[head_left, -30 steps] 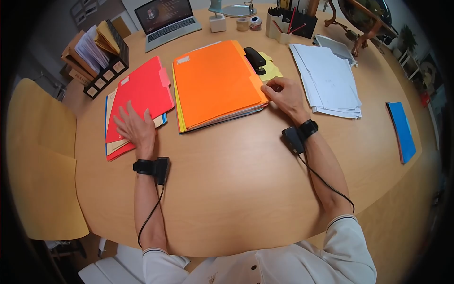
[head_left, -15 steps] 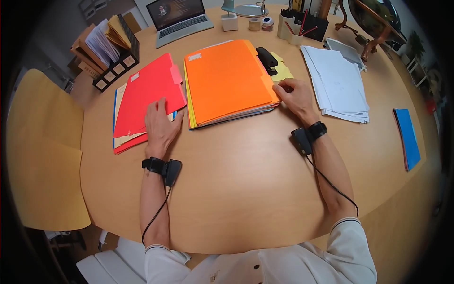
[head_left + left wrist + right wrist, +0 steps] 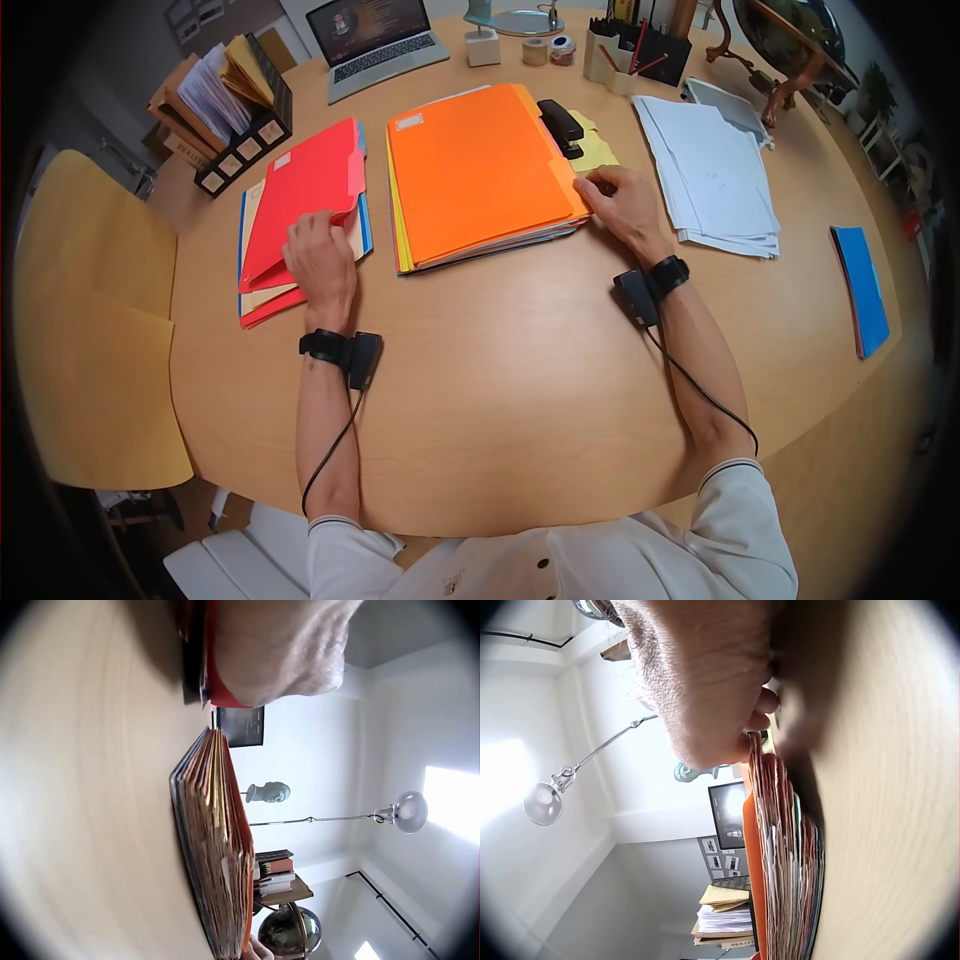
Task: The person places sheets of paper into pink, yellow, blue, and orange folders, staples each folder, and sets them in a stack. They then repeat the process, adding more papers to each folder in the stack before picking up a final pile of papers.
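On the left lies a red folder [image 3: 310,175] atop a small pile, with a cream sheet [image 3: 355,238] and a blue folder [image 3: 365,222] showing beneath. My left hand [image 3: 320,262] grips its near right corner, fingers curled over the edge; its fingertips are hidden. In the middle sits a thick stack topped by an orange folder [image 3: 480,180]. My right hand [image 3: 625,208] pinches the right edge of that orange folder, thumb at the top. The right wrist view shows the many layered edges of the stack [image 3: 784,862] beside the curled fingers.
A black stapler [image 3: 562,128] and yellow paper [image 3: 595,150] lie behind the right hand. Loose white sheets [image 3: 705,180] are to the right, a blue folder [image 3: 858,290] at the far right edge. A laptop [image 3: 385,55], file holder [image 3: 245,150] and pen holder [image 3: 620,78] stand behind.
My left hand has gone from spread flat on the red folder to its right corner, fingers now curled. The red folder's right edge has shifted left, baring blue beneath. The right hand stays put.
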Demonstrator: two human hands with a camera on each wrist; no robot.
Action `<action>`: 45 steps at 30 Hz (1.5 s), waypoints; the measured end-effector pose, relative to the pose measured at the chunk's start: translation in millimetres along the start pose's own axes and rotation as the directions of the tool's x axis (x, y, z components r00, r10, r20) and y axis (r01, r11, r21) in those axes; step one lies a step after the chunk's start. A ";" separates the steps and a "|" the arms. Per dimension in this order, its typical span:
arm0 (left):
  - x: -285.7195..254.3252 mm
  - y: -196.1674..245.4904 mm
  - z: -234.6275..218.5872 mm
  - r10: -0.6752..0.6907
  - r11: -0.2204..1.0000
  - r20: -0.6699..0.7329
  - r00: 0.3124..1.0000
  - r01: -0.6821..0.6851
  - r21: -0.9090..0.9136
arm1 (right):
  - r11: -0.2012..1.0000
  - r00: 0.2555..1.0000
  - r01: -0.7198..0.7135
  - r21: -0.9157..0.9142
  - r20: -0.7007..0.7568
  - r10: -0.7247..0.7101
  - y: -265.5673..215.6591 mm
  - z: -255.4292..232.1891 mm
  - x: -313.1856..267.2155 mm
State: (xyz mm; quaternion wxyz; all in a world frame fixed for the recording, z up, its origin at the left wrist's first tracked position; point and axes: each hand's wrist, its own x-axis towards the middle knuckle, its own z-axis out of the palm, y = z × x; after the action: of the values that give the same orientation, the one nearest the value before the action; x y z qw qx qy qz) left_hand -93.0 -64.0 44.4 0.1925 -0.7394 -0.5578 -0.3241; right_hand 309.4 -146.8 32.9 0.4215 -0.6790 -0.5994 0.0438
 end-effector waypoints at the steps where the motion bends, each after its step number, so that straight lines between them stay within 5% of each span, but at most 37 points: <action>1: -0.3 -3.9 -0.4 0.002 1.000 0.000 1.000 -0.002 -0.001 | 1.000 1.000 -0.002 0.000 -0.001 0.002 0.1 -0.1 0.0; 4: 1.1 -2.9 -13.1 -0.163 0.982 0.162 0.973 0.144 0.120 | 1.000 1.000 0.002 -0.013 -0.005 -0.002 -1.3 -0.7 0.3; 7: 0.2 7.8 -17.1 -0.019 0.999 0.020 1.000 0.019 -0.027 | 1.000 1.000 0.001 -0.008 0.017 -0.001 -3.1 -2.4 0.9; 9: 2.0 26.0 -20.2 0.212 0.833 -0.011 0.977 -0.187 -0.520 | 1.000 0.998 -0.028 -0.001 0.053 0.028 -1.8 -2.7 0.9; 13: -9.0 73.2 -23.3 0.293 0.729 0.167 0.941 -0.107 -0.676 | 1.000 0.999 -0.014 0.024 0.051 0.013 -0.8 -0.8 0.1; 16: -16.9 76.8 -12.1 0.334 0.825 0.240 0.912 -0.160 -0.542 | 1.000 0.999 -0.002 0.007 0.051 0.001 -4.9 -0.3 -0.6; 22: -15.0 77.5 -17.7 0.245 0.815 0.262 0.933 -0.052 -0.577 | 0.986 0.990 0.086 -0.143 0.124 -0.069 -17.0 -1.7 0.3; 24: -13.9 84.7 -22.6 0.231 0.815 0.273 0.934 -0.032 -0.579 | 0.980 0.998 0.056 -0.193 0.015 -0.054 -22.9 6.2 -2.4; 28: -16.6 95.8 -25.0 0.212 0.849 0.264 0.941 -0.043 -0.526 | 0.973 0.999 -0.039 -0.229 0.022 0.045 -32.6 7.8 -3.0; 40: -26.0 87.1 -3.5 0.029 0.784 0.043 0.999 0.004 -0.621 | 0.946 0.989 -0.056 -0.319 0.110 0.095 -47.6 8.7 -3.5; 45: -25.2 85.9 -9.4 -0.230 0.714 0.236 0.944 0.329 -0.618 | 0.940 0.984 -0.082 -0.332 0.122 0.129 -48.9 6.4 -3.6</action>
State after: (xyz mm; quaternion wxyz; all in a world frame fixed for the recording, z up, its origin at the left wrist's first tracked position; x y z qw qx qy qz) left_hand -18.1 -113.8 40.2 -0.1672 -0.6879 -0.5283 -0.4687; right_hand 266.8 -150.2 57.8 0.2570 -0.7655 -0.5897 0.0149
